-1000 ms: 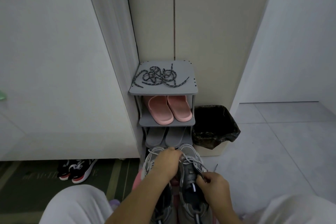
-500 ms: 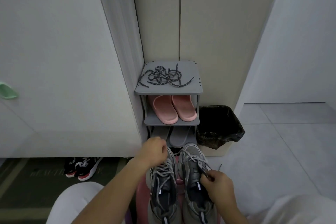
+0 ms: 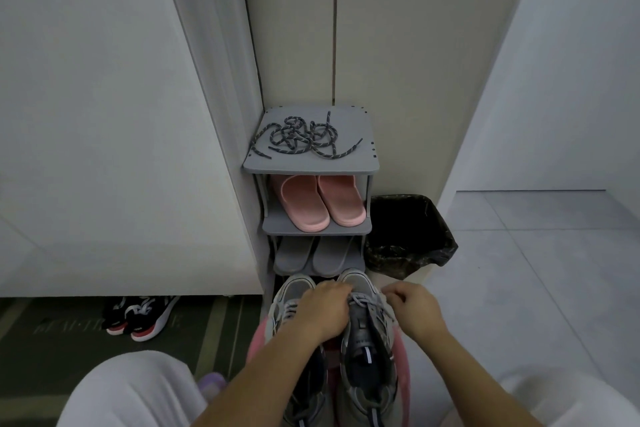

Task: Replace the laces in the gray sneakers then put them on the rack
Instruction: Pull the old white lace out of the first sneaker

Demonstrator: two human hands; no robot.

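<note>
Half a second ago the left hand (image 3: pixel 325 308) sat on the toe of the left sneaker (image 3: pixel 292 293). It has since crossed to the right and now lies over the gap between the two gray sneakers. The right hand (image 3: pixel 417 307) has left the near end of the lacing and moved farther out, to the right flank of the right sneaker (image 3: pixel 363 354), close to its toe. The view has also tipped down a little.

The left hand's fingers (image 3: pixel 341 293) are bent, with their tips down on the farthest crossings of the pale laces (image 3: pixel 372 305) in the right sneaker. Whether they pinch a strand is hidden under the hand. The right hand's fingers (image 3: pixel 394 296) are curled together and pinch a strand of the same laces, drawn out to the right of the shoe.

Both sneakers stand side by side, toes away, on a pink support (image 3: pixel 258 340) between the person's knees, just in front of the rack (image 3: pixel 311 167) and not on it. The dark speckled laces (image 3: pixel 304 137) lie in a loose tangle on the rack's top shelf. Pink slippers (image 3: pixel 322 204) fill the shelf below, with gray slippers (image 3: pixel 311 255) under those. A bin lined with a black bag (image 3: pixel 408 236) stands just right of the rack. Black and red sneakers (image 3: pixel 138 317) lie on a dark mat (image 3: pixel 52 326) at the left.
</note>
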